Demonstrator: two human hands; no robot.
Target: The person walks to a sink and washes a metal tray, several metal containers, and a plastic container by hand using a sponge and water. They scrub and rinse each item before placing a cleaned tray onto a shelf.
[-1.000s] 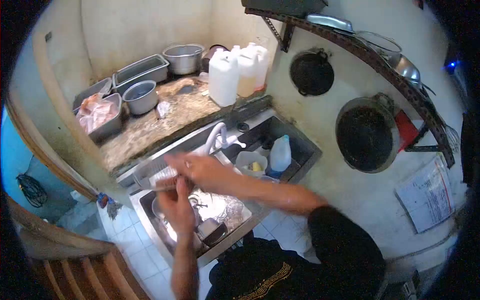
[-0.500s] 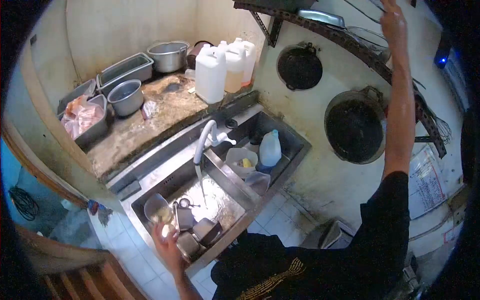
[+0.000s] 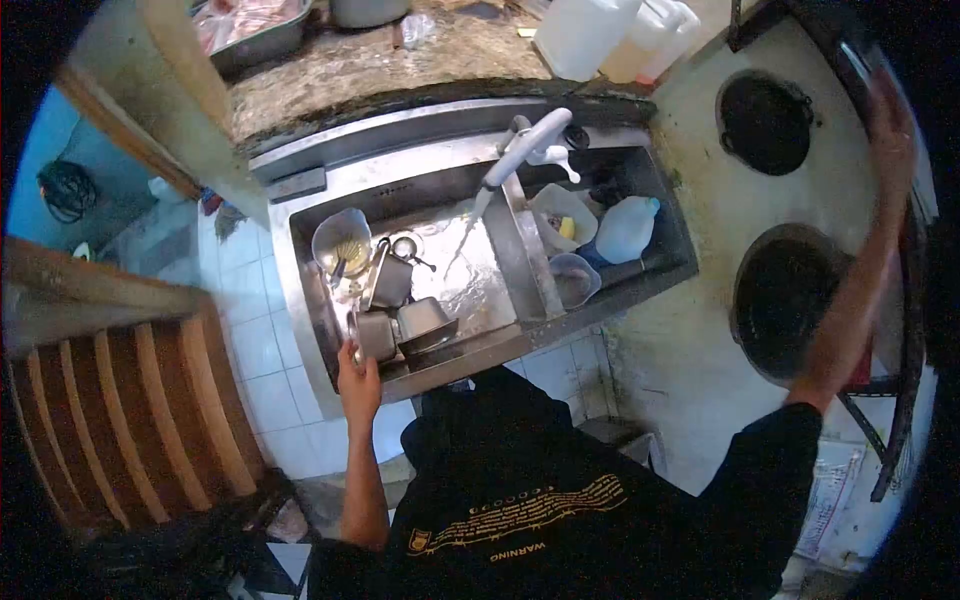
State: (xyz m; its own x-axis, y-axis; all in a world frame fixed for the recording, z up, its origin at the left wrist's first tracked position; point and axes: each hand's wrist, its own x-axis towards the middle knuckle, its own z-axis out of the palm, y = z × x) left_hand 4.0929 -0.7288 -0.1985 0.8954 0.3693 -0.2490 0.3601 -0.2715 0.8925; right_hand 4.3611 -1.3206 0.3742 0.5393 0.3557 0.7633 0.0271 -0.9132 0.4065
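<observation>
Stained beige wall (image 3: 690, 150) on the right, grimy near the sink (image 3: 430, 178). Worn, blotchy counter (image 3: 330, 80) along the top, behind the sink. White tile floor (image 3: 255, 345) at left and below the sink. Brown wooden steps (image 3: 130, 410) lower left. Blue wall (image 3: 55, 130) past a wood-edged doorway (image 3: 130, 130), upper left. Dark metal shelf (image 3: 912, 350) on the right wall, printed paper (image 3: 832, 490) lower down. Bright glare in the sink basin, dim lower left corner.

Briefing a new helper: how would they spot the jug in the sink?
Find the steel sink, then its right-hand basin, past the divider. The pale jug sits there; its narrow, blue-capped neck sets it apart from the two open tubs beside it.
</observation>
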